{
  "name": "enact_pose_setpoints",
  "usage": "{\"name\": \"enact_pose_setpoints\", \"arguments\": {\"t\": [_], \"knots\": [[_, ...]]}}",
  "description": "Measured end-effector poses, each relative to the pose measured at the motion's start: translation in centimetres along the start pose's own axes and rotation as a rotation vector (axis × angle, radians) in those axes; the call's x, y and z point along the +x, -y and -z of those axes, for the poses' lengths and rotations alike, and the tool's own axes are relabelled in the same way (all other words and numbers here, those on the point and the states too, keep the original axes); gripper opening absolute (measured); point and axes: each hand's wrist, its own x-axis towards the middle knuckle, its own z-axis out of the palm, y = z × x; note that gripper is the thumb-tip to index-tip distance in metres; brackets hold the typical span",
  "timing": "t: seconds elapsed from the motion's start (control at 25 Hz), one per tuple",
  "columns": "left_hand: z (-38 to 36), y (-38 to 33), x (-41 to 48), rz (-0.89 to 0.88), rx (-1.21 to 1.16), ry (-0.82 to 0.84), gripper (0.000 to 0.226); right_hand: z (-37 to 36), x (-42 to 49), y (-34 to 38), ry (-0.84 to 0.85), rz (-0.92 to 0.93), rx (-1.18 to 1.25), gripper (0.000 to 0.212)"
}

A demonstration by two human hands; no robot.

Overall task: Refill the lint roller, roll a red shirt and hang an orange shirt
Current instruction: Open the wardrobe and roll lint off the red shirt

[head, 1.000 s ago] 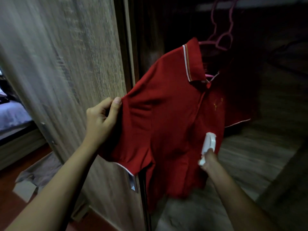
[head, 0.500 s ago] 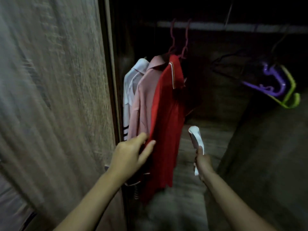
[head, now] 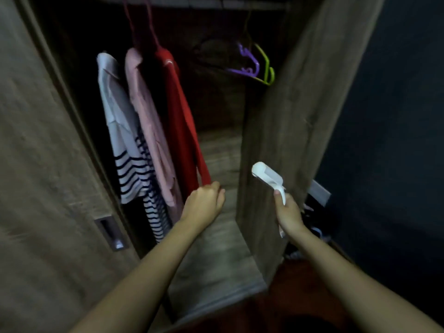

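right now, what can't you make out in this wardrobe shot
Head view only:
- Left hand: its own back hides the fingers, so any grip on the red shirt is unclear.
- Roller: handle buried in the right hand; sheet surface blurred.
- Rail: cut by the top edge, dark.
- Clutter behind the right arm: dark, blurred.

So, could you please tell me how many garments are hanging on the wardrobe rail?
3: a white striped shirt leftmost, a pink shirt in the middle, and the red shirt on the right. Others may hang hidden in the dark.
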Motion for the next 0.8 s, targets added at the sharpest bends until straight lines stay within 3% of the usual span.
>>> {"name": "enact_pose_setpoints", "arguments": {"t": [0.2,0.48,0.64,0.8], "knots": [[-6.6,-5.9,0.4,-0.072,-0.029,0.285,0.056,7.8,-2.6,-4.8,-0.092,-0.053,-0.092,0.037],[-16.2,-20.5,-2.6,-0.294,-0.085,0.519,0.061,22.4,-6.9,-15.0,-0.365,-0.232,-0.125,0.036],[-22.3,-33.7,-5.3,-0.494,-0.105,0.628,0.063,34.7,-11.9,-22.7,-0.500,-0.366,-0.254,0.033],[-28.4,-47.0,-9.5,-0.595,-0.131,0.676,0.063,46.4,-16.4,-29.9,-0.528,-0.478,-0.472,0.040]]}}
